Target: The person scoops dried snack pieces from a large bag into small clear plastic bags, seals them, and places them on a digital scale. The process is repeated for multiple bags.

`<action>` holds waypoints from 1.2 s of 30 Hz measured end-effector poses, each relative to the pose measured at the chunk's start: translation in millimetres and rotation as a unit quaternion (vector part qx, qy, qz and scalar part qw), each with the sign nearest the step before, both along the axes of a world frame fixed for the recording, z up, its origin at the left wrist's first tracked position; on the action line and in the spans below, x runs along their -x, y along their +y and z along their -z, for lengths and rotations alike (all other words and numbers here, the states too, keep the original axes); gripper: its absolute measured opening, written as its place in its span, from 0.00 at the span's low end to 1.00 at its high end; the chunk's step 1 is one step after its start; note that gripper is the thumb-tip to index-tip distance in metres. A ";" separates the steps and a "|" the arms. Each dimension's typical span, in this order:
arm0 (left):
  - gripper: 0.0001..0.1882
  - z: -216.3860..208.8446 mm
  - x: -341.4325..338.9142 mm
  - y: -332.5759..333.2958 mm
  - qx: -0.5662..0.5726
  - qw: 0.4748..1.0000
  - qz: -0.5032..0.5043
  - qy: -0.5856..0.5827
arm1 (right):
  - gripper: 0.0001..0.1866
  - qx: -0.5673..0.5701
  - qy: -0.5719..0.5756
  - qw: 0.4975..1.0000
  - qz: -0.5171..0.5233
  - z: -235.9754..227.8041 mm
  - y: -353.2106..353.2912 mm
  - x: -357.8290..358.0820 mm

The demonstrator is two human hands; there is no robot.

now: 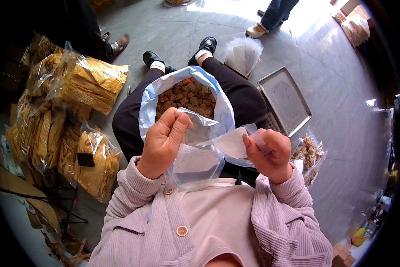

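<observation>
Left fingers pinch a clear bag; right fingers grip apparently 1 white slip.

Clear bag and white slip in my grip

I pinch the clear bag at its left, its plastic creased and see-through. A printed paper shows nearer me, in or behind it I can't tell. The white slip, thin and tilted, I hold by its right end, overlapping clear film.
</observation>
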State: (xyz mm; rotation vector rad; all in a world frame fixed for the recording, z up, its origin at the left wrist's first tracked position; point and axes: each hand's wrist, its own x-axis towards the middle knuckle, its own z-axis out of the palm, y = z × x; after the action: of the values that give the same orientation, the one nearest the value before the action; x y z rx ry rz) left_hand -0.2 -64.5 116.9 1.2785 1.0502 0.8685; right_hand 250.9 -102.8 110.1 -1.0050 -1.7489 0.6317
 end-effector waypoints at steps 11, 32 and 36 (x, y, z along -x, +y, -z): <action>0.12 10.4 1.6 0.3 0.013 0.999 0.031 -0.027 | 0.14 0.081 0.074 0.993 0.037 3.2 3.9 -28.4; 0.22 83.7 43.0 16.2 -0.126 0.952 -0.194 0.200 | 0.05 -0.176 -0.125 0.941 0.260 -0.4 17.0 -35.0; 0.36 40.2 16.0 -9.1 -0.072 0.997 -0.035 -0.010 | 0.09 -0.182 -0.148 0.960 0.152 0.8 14.3 -10.8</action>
State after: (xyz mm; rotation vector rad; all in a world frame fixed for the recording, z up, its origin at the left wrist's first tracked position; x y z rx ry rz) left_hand -16.2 -73.6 76.7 1.3556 1.0354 1.0229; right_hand 261.7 -88.4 109.3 -1.1126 -1.8265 -0.0413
